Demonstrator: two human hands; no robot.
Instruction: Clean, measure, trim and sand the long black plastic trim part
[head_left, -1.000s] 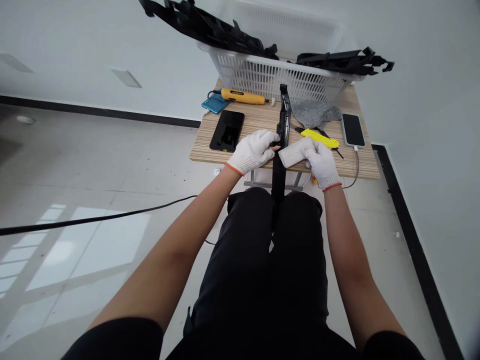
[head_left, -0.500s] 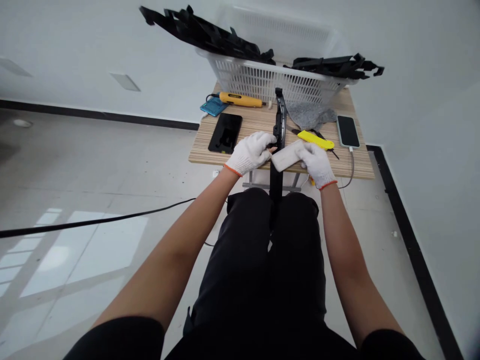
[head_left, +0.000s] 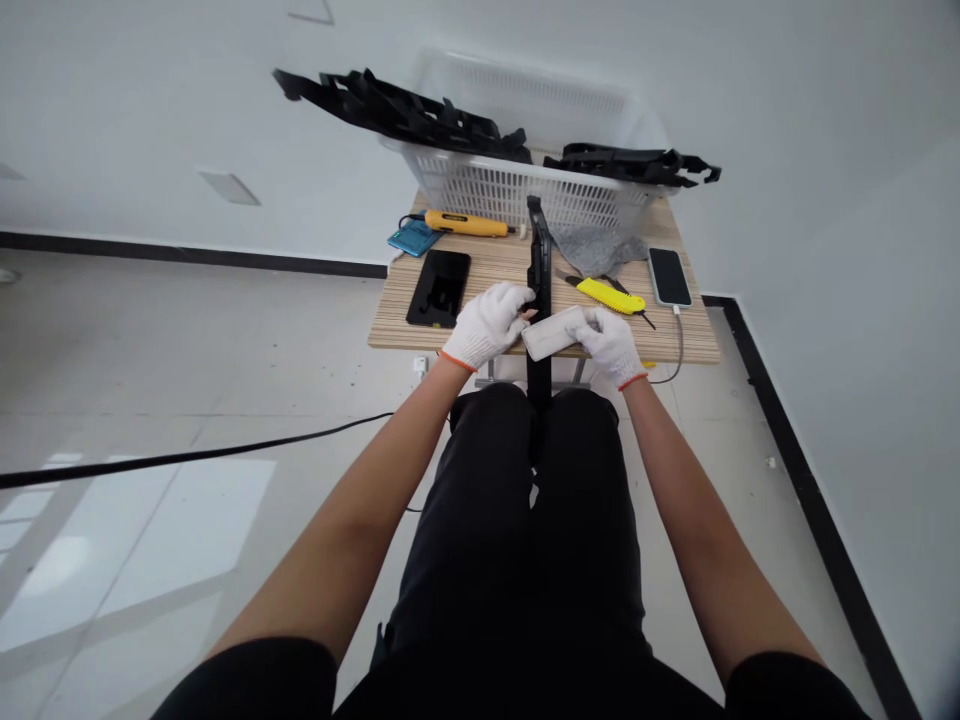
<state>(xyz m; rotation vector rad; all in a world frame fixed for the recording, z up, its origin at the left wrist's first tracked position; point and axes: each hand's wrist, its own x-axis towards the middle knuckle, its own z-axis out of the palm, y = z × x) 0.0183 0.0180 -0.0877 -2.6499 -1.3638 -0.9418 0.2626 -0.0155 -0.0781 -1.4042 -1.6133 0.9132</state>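
Observation:
A long black plastic strip (head_left: 540,262) lies across the table's front edge, its near end reaching between my knees. My left hand (head_left: 491,322), in a white knit glove with bare fingertips, is closed around the strip's left side. Gloved likewise, my right hand (head_left: 609,343) pinches the right end of a flat whitish rectangular block (head_left: 552,334). The block lies over the strip, with its left end close to my left fingertips. Just beyond my right hand rests a yellow-handled utility knife (head_left: 611,296).
On the wooden table (head_left: 491,258) lie a black phone (head_left: 440,288), a yellow pen-like power tool (head_left: 469,224), a blue packet (head_left: 414,238), a grey cloth (head_left: 600,250) and a phone on a cable (head_left: 669,277). A white basket (head_left: 480,185) at the back holds several black strips.
The whole view has shifted slightly as my head moved. Both hands keep their places at the strip; the block stays in my right hand, over the strip.

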